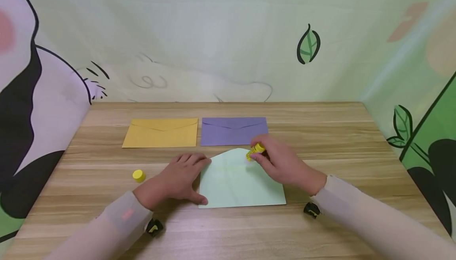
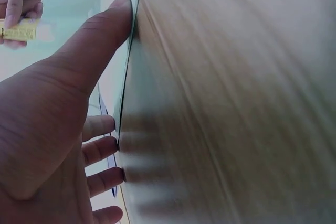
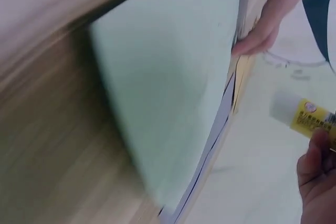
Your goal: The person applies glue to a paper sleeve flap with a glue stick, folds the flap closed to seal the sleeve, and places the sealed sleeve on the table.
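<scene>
A pale green envelope [image 1: 242,188] lies on the table with its pointed flap toward the back. My left hand [image 1: 178,179] rests at its left side, thumb on the near corner and fingertips by the upper left edge. In my right hand [image 1: 283,161] I grip a yellow glue stick [image 1: 253,153], tilted above the flap's right side. The right wrist view shows the uncapped, whitish end of the glue stick [image 3: 314,117] and the broad face of the green envelope [image 3: 163,72]. Whether the glue touches the paper at this instant I cannot tell.
A yellow round cap [image 1: 139,175] stands on the wooden table [image 1: 338,145] left of my left hand. Behind the green envelope lie a yellow envelope [image 1: 162,135] and a purple envelope [image 1: 231,133], side by side. A printed cloth backdrop [image 1: 213,46] rises past the table's back edge.
</scene>
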`<state>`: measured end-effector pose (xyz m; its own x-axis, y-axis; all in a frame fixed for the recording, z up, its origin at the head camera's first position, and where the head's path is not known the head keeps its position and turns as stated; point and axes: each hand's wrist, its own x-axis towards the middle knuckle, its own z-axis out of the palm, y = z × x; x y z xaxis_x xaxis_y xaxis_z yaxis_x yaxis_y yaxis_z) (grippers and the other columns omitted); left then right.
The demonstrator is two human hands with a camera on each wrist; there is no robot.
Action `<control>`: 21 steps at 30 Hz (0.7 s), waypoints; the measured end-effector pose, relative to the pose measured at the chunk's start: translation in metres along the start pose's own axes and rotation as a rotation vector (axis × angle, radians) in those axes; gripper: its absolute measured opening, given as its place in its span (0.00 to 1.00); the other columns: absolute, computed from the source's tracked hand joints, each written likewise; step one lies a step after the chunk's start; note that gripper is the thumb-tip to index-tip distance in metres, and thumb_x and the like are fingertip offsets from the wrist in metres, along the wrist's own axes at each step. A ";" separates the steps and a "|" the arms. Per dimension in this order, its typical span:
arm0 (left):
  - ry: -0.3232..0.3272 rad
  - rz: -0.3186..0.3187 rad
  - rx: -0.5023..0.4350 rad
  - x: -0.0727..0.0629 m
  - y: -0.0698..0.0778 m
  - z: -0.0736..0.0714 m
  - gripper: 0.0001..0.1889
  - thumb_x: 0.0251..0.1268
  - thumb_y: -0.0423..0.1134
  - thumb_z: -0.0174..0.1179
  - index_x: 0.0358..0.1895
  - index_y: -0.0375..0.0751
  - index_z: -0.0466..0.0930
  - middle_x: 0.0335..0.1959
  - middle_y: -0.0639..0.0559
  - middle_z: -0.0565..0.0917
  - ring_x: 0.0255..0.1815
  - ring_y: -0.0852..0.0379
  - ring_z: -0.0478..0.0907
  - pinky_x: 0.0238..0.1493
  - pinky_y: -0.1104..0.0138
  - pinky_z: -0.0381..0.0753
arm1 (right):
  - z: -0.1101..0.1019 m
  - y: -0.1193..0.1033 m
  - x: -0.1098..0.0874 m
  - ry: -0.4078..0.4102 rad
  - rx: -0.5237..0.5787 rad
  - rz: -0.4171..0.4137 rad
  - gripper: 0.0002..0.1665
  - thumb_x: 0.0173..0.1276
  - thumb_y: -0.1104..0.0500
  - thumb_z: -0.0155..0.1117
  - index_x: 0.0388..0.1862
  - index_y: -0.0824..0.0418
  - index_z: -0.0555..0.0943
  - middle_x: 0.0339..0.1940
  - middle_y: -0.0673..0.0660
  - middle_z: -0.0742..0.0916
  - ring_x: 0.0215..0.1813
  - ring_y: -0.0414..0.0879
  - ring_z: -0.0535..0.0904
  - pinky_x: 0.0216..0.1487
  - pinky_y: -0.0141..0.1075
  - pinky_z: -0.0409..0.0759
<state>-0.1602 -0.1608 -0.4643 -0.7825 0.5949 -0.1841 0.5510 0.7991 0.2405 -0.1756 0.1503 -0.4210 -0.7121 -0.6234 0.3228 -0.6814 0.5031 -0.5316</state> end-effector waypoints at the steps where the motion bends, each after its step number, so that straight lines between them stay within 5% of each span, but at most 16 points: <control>1: -0.002 -0.004 -0.003 0.000 0.000 0.000 0.59 0.43 0.73 0.71 0.76 0.41 0.60 0.73 0.43 0.64 0.74 0.39 0.60 0.73 0.40 0.57 | 0.004 -0.003 0.004 -0.024 -0.002 -0.019 0.13 0.75 0.60 0.61 0.54 0.61 0.72 0.44 0.52 0.80 0.39 0.39 0.78 0.40 0.31 0.81; 5: -0.001 -0.015 -0.009 0.001 0.000 0.000 0.60 0.42 0.73 0.71 0.76 0.41 0.60 0.74 0.43 0.64 0.74 0.39 0.60 0.73 0.40 0.57 | 0.020 -0.013 0.016 -0.100 -0.030 -0.075 0.12 0.77 0.60 0.57 0.53 0.62 0.69 0.50 0.55 0.77 0.43 0.43 0.75 0.47 0.35 0.80; 13: 0.016 -0.026 -0.020 0.002 -0.004 0.005 0.61 0.40 0.74 0.71 0.75 0.41 0.61 0.74 0.44 0.64 0.74 0.39 0.60 0.72 0.40 0.60 | 0.048 -0.026 0.036 -0.238 -0.028 -0.053 0.12 0.80 0.58 0.53 0.56 0.60 0.68 0.51 0.54 0.77 0.39 0.42 0.73 0.48 0.35 0.77; 21: 0.028 -0.022 -0.025 0.002 -0.005 0.006 0.62 0.40 0.74 0.71 0.76 0.41 0.60 0.73 0.44 0.64 0.74 0.40 0.60 0.71 0.39 0.62 | 0.070 -0.024 0.050 -0.294 -0.032 -0.060 0.14 0.80 0.55 0.53 0.58 0.60 0.69 0.55 0.53 0.79 0.56 0.44 0.77 0.62 0.38 0.76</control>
<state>-0.1630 -0.1627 -0.4712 -0.8022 0.5746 -0.1625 0.5269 0.8091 0.2602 -0.1829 0.0648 -0.4469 -0.5943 -0.7967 0.1100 -0.7289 0.4758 -0.4922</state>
